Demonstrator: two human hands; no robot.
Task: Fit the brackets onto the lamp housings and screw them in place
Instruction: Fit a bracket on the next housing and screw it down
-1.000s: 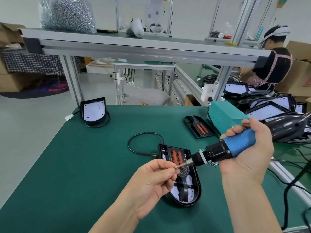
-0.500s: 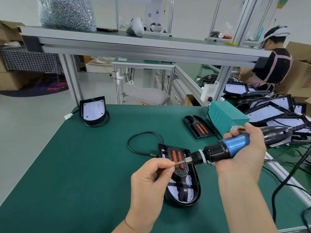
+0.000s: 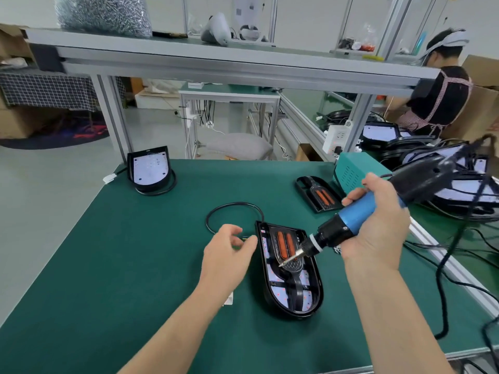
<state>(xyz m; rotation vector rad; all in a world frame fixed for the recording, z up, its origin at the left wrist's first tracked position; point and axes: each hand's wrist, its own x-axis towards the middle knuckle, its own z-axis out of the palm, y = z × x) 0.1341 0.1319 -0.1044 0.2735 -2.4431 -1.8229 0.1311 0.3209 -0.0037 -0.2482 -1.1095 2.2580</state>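
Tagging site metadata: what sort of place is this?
Probably a lamp assembly workshop: a green-matted workbench, an electric screwdriver in the right hand over an open lamp housing, and a pile of housings beside an aproned worker.

On the green table (image 3: 108, 265), a teal box (image 3: 351, 170) sits at the far right edge, near a white socket strip (image 3: 336, 138).

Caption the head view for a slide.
Right hand aims electric screwdriver at bracket in lamp housing; open left hand beside it.
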